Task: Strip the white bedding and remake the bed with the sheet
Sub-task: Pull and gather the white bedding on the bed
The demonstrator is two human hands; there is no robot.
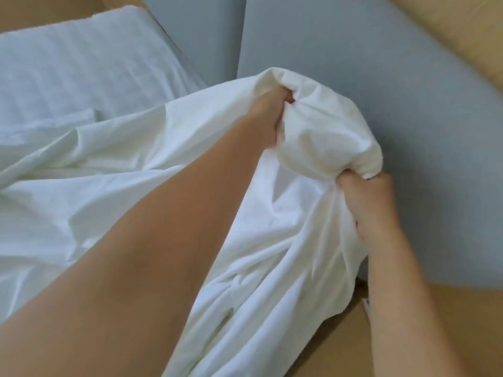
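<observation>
A person's two bare hands gather a white sheet [141,161] at the edge of a bed, seen from a head-worn camera. The left hand [272,118], reaching across on an outstretched arm, grips the far side of a rounded bundle of the cloth, its fingers curled and buried in the folds. The right hand [373,205] clamps a tight fist round the near side of the same bundle, thumb pressed against the fabric. The bunched corner is held up between the two hands, while the rest of the sheet trails in loose creases back over the bed to the left and hangs down below the right hand. A white pillow [76,58] with a faint stripe lies at upper left. Grey panels [381,77] fill the background, and a tan floor [424,330] shows at lower right.
</observation>
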